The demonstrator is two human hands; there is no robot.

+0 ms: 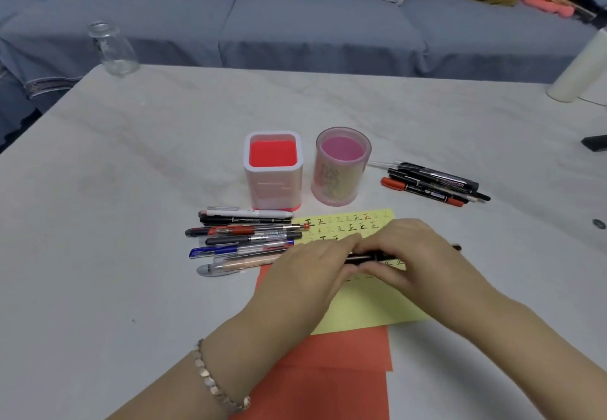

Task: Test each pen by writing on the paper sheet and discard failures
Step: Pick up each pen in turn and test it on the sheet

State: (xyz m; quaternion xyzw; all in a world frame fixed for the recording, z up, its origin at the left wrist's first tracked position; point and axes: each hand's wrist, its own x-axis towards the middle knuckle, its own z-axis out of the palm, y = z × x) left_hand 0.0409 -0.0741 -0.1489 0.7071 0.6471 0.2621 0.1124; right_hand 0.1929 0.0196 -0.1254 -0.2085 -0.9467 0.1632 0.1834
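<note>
Two hands meet over a pale table (131,189), both closed on one dark pen (364,258) held level and crosswise: the left hand (305,268) curls round its left end, the right hand (410,255) wraps the other, and a dark tip pokes out past the right knuckles. Whether the cap is on or off cannot be told; the fingers cover it.

Directly under the grip lies the yellow paper sheet (361,308), with rows of small handwritten characters showing just beyond the fingers. The sheet overlaps red paper (328,354) on the side nearer the person. To the left of the grip, a row of pens (246,239) lies side by side, their tips reaching the sheet's edge. Beyond the grip stand two containers — a square red-and-white holder (272,170) and a round pink holder (341,166). A cluster of markers (433,183) rests beyond and to the right. A rose-coloured bracelet (216,383) circles the left wrist. Well away, at the table's far left corner, stands a clear glass bottle (113,48).
</note>
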